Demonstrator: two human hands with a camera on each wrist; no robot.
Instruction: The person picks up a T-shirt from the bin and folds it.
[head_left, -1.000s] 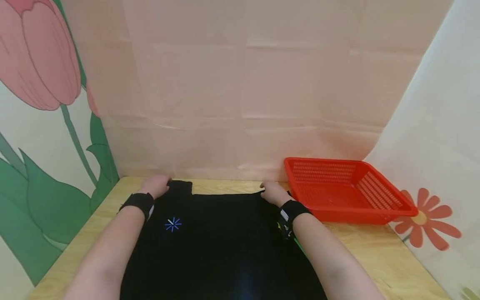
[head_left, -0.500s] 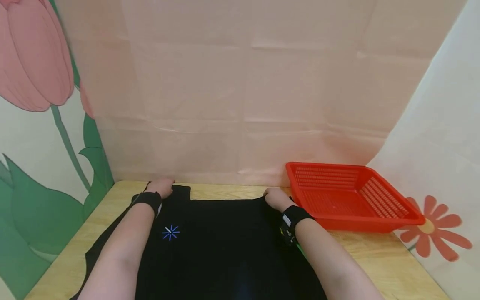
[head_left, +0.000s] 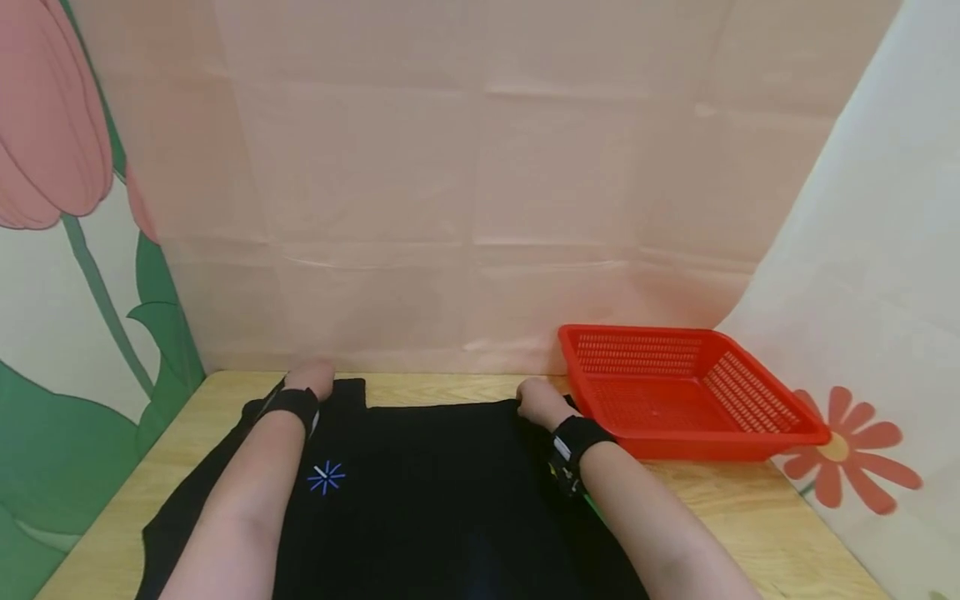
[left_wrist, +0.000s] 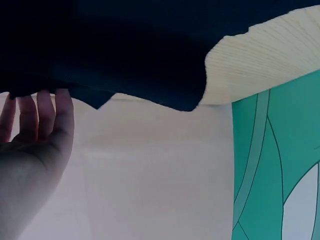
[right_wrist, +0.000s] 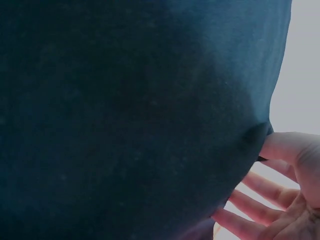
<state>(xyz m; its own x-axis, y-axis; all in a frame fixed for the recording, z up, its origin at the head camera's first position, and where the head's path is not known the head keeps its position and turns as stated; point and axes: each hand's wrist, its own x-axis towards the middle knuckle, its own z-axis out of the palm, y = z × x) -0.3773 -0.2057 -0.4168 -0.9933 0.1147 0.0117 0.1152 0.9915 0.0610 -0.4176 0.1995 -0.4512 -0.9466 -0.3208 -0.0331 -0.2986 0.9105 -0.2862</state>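
Note:
A black garment (head_left: pixel 442 492) with a small blue-and-white starburst print (head_left: pixel 326 477) spreads between my forearms. At its far left edge my left hand (head_left: pixel 311 377) grips the cloth. Its fingertips (left_wrist: pixel 62 97) go in at the hem in the left wrist view, and the thumb is hidden. My right hand (head_left: pixel 542 403) holds the far right corner, beside the basket. Seen from the right wrist, thumb and forefinger pinch the garment (right_wrist: pixel 140 115) at its edge, the other fingers (right_wrist: pixel 250 205) spread along it. A flap of cloth reaches left past my left forearm.
A red plastic basket (head_left: pixel 693 446) stands on the right of the wooden table (head_left: pixel 757 517), close by my right hand. A pinkish sheet (head_left: pixel 420 183) hangs behind the table; flower-printed sheets (head_left: pixel 840 250) flank it. Both wrists wear black straps (head_left: pixel 296 404).
The garment's left part has come into view, spread out beyond my left forearm. My right fingers have curled in more at the corner. The view has shifted slightly.

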